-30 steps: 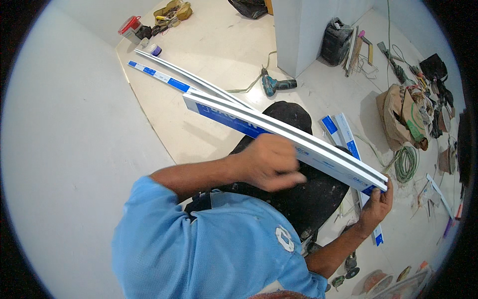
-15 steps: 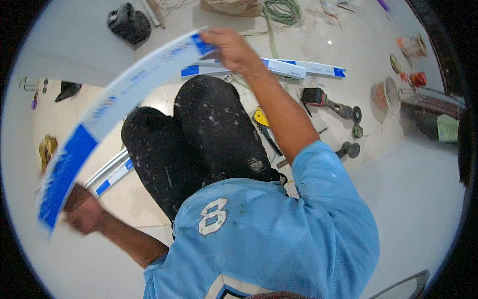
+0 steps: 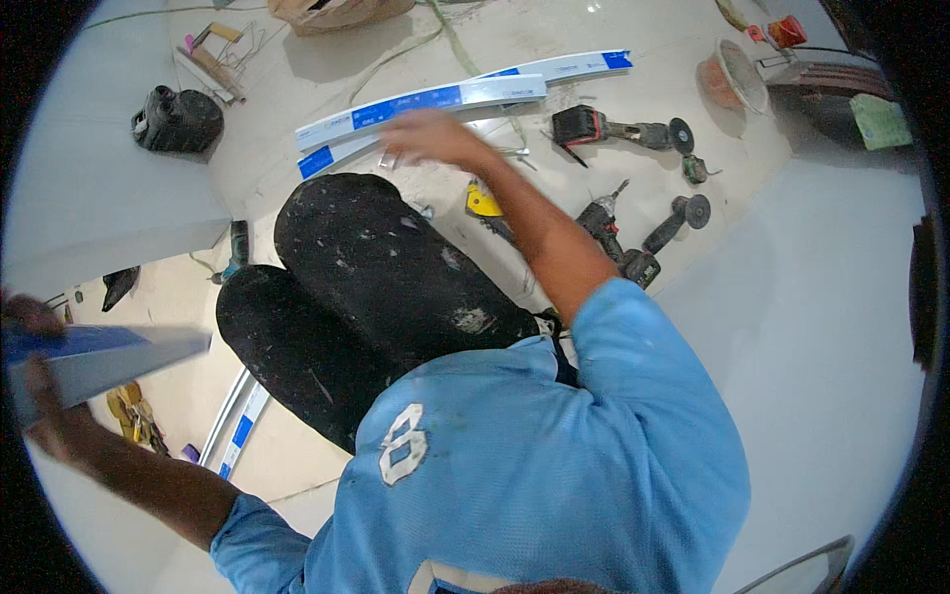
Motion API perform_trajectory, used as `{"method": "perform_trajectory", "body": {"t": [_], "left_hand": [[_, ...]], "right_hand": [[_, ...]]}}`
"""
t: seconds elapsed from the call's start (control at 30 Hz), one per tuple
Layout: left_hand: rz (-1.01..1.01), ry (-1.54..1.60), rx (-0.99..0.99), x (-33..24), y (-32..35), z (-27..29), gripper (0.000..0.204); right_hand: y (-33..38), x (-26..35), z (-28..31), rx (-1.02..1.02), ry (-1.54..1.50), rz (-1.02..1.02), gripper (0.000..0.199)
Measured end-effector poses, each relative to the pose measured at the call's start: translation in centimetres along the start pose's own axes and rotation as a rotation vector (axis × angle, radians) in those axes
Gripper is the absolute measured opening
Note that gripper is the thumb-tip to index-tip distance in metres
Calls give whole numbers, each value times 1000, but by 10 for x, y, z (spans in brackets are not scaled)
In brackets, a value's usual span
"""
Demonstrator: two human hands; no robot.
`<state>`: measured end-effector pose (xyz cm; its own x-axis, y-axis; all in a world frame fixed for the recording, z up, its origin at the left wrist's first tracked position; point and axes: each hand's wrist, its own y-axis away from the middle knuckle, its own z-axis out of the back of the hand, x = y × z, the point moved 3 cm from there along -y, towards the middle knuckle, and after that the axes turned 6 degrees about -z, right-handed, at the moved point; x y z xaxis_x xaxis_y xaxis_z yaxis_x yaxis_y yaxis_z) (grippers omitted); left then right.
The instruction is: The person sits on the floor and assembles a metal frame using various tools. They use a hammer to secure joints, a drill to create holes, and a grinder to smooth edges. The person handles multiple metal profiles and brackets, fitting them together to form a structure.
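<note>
A worker's left hand (image 3: 30, 327) grips a blue-and-white metal strip (image 3: 99, 356) at the far left edge, lifted off the floor, while the open right hand (image 3: 435, 139) reaches toward two matching strips (image 3: 426, 104) lying on the floor (image 3: 614, 59) ahead; those appear yet to be picked up.

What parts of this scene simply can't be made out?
- Left hand, head view: at the dark rim, mostly behind the white and blue strip it grips.
- That strip: its far end is cut off by the rim.
- Right hand: motion-blurred, so no telling whether it touches the floor strips.
</note>
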<state>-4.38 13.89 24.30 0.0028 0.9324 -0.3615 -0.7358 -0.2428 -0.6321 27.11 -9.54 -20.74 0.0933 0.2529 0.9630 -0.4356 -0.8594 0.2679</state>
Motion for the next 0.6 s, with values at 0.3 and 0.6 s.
{"method": "perform_trajectory", "body": {"t": [0.3,0.6], "left_hand": [[601,-109,658,-41,126,-161,82],[372,-129,771,-45,135,-176,74]], "right_hand": [[206,-208,75,-486,779,-640,43],[207,-203,-5,-574,1135,-294,90]]}}
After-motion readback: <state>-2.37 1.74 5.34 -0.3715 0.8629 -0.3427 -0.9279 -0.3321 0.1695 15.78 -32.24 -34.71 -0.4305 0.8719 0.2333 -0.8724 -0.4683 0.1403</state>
